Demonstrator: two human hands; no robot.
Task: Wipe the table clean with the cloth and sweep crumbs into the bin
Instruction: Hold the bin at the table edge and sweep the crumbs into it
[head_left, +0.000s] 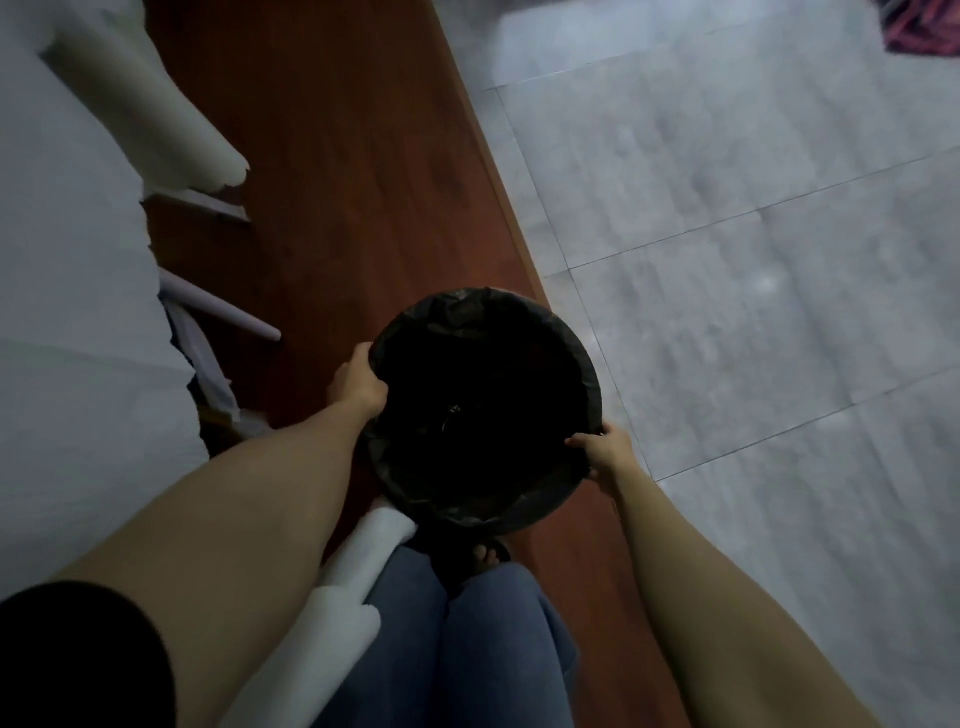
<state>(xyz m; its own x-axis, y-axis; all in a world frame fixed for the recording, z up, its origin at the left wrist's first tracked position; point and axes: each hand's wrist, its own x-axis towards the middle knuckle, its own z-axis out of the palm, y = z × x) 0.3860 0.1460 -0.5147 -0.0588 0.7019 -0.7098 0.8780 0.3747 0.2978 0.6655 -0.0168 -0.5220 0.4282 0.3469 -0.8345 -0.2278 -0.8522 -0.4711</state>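
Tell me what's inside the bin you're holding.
The bin is lined with a black bag folded over the rim. The inside is too dark to read; only a faint glint shows near the bottom. The left hand and right hand grip opposite sides of the rim.

Dim lighting. Grey tiled floor (727, 234) adjoins a reddish wood-grain surface (363, 156), possibly flooring; white rolls (156, 119) lie left.

Both arms are stretched forward and down. The left hand (358, 384) and right hand (605, 449) are curled round opposite sides of a rim
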